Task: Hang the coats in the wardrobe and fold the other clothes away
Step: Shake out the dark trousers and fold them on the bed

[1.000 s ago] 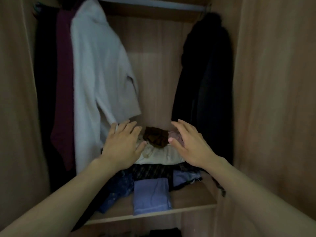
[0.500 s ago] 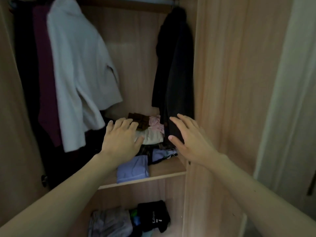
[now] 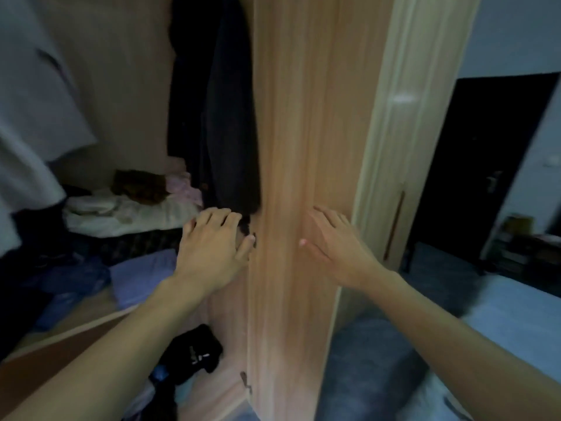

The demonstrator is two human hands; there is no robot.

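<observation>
A black coat hangs at the right end of the open wardrobe, and a white coat hangs at the left. On the shelf lie folded clothes: a cream piece, a brown piece, a pink piece and a lilac piece. My left hand hovers with fingers spread just below the black coat's hem, holding nothing. In front of the wardrobe's wooden side panel my right hand is spread flat and empty.
A cream wardrobe door with a long handle stands to the right of the panel. Black garments lie on the lower shelf. A bed with a pale blue sheet is at the lower right, a dark doorway behind it.
The view has swung to the right, away from the wardrobe's inside toward the room. Both hands have drifted right with it, off the folded pile, and stay empty.
</observation>
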